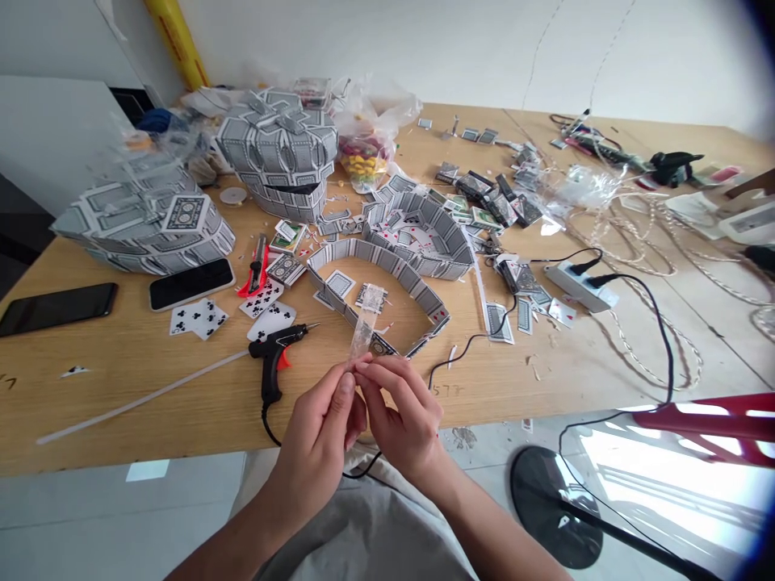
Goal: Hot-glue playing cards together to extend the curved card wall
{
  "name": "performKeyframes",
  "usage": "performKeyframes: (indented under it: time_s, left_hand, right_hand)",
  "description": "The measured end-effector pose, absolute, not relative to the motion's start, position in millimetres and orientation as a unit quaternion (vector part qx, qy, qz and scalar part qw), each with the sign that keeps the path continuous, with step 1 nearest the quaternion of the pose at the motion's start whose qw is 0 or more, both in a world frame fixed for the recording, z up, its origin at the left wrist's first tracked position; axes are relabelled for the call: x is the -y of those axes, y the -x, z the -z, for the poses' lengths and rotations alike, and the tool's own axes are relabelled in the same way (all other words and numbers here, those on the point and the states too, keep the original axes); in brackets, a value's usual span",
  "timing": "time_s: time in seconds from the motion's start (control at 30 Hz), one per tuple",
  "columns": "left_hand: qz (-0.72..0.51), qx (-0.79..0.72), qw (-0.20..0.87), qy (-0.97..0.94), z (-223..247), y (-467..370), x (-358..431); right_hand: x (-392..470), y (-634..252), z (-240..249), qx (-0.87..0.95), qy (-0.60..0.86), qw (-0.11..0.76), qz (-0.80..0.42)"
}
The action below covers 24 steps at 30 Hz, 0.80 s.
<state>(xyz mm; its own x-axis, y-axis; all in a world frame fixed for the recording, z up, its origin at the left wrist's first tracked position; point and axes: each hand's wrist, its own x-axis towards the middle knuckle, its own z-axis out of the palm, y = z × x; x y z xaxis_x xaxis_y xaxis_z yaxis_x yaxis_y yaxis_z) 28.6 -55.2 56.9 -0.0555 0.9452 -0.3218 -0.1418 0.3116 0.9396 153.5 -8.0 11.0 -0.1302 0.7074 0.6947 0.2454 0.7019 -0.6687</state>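
Observation:
Close to the table's front edge, my left hand (324,415) and my right hand (403,411) meet fingertip to fingertip. Both are closed in a pinch on the near end of a clear plastic strip (363,329), which stretches away from me over a ring of folded playing cards (387,257). What lies right between the fingertips is hidden. Inside the ring are loose cards (339,284). To the left of my hands lies a black glue gun (272,359) with an orange trigger, and a long white glue stick (145,395) extends from its back.
Card-built boxes (278,149) stand at the back left, with an open card tray (417,234) behind the ring. Two phones (190,284), a red cutter (257,266) and loose cards lie left. A power strip (581,284), cables and rope (654,363) spread over the right.

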Motion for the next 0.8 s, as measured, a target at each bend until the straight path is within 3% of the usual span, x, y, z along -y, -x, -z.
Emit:
performKeyframes:
  time_s: [0.23,0.5,0.8]
  left_hand:
    - [-0.474,-0.557,0.582,-0.356,-56.4,-31.4,53.1]
    - [-0.471,-0.544,0.580,-0.382,-55.7,-27.4,54.1]
    - [-0.423,-0.578,0.511,-0.476,-56.2,-24.6,58.8]
  right_hand:
    - [6.4,-155.3,-10.3,0.744,0.342,0.530,-0.220]
    - [2.8,-155.2,-17.5,0.712,0.361,0.556,-0.230]
    - [7.7,-159.3,-20.7,0.753,0.369,0.507,-0.199]
